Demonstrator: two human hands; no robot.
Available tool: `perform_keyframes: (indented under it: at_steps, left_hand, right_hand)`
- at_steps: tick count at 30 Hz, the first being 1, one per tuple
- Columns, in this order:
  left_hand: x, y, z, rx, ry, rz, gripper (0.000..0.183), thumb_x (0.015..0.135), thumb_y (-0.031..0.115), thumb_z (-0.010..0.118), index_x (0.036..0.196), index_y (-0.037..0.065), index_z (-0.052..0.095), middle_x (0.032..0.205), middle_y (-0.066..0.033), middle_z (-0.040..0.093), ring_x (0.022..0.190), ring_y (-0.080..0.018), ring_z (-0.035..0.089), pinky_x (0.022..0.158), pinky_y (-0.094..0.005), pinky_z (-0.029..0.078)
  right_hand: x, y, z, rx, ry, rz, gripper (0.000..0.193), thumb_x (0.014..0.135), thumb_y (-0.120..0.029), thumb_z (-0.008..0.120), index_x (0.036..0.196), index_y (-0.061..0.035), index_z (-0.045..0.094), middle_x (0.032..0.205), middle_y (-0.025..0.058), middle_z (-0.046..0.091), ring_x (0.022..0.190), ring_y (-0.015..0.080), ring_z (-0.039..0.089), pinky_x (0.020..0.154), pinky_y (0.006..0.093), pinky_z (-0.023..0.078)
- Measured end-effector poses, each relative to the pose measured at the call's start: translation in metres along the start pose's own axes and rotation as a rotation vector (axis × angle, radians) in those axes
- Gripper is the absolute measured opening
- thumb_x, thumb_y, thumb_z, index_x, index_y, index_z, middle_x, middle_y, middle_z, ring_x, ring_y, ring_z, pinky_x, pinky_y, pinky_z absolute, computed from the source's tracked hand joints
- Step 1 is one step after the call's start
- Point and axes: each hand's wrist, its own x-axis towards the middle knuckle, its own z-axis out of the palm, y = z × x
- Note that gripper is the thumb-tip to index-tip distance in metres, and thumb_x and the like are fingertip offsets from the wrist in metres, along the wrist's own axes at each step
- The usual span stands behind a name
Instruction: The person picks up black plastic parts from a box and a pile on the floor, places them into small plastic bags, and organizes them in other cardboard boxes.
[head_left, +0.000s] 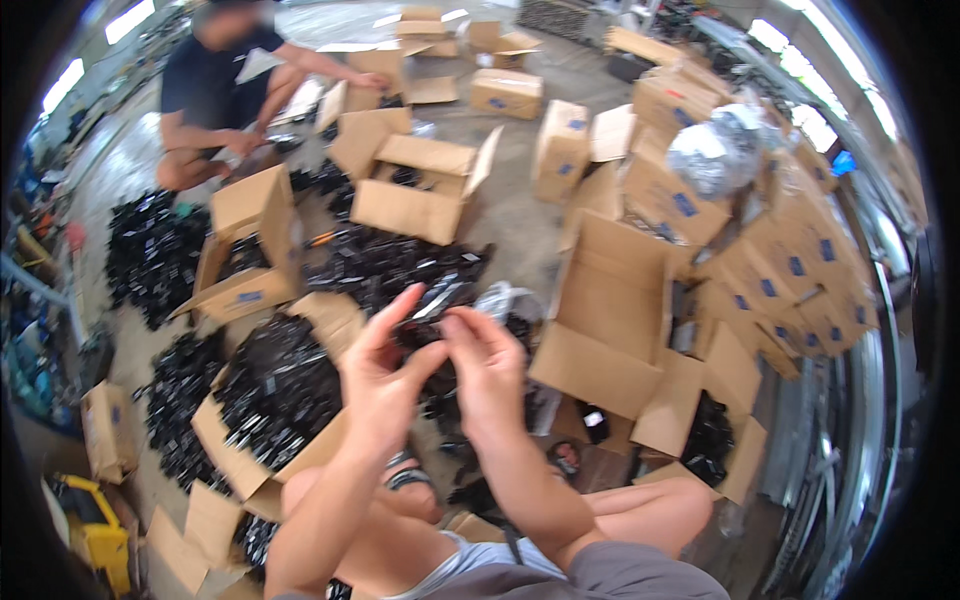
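My left hand [383,372] and my right hand [484,362] are raised together in front of me. Between their fingertips is a small glossy black part [432,308], too blurred to tell its exact kind. The left thumb and forefinger hold it from one side; the right thumb and fingers pinch its other end. Behind and below the hands spreads a heap of similar black parts [390,262]. A crumpled clear plastic bag [508,300] lies just right of my right hand.
An open box [610,285] stands to the right. Black parts fill a box [280,385] at left; more lie in a pile [150,255]. Another person [215,95] squats at far left by open cartons. Closed cartons [790,270] are stacked at right. A yellow-and-black object [95,530] sits lower left.
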Motion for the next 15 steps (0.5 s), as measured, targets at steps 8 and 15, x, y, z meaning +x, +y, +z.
perform_keyframes:
  at_steps: [8,15]
  left_hand:
    - [-0.004,0.001,0.011,0.008,0.008,-0.042,0.064,0.084,-0.013,0.074,0.145,0.002,0.057,0.125,-0.0080,0.070,0.110,-0.0124,0.065,0.096,-0.0277,0.052]
    - [-0.006,0.006,0.005,-0.036,-0.015,-0.041,0.064,0.084,-0.013,0.075,0.144,0.001,0.058,0.125,-0.0081,0.070,0.110,-0.0129,0.066,0.099,-0.0285,0.052]
  right_hand:
    - [-0.002,0.000,0.000,0.012,0.017,-0.097,0.026,0.105,-0.021,0.064,0.118,0.0017,0.066,0.112,0.0066,0.069,0.097,0.0117,0.064,0.087,0.0254,0.050]
    - [-0.002,0.006,0.003,0.054,-0.006,-0.028,0.022,0.107,-0.018,0.061,0.118,0.0006,0.064,0.105,0.0026,0.067,0.098,0.0071,0.061,0.087,0.0230,0.049]
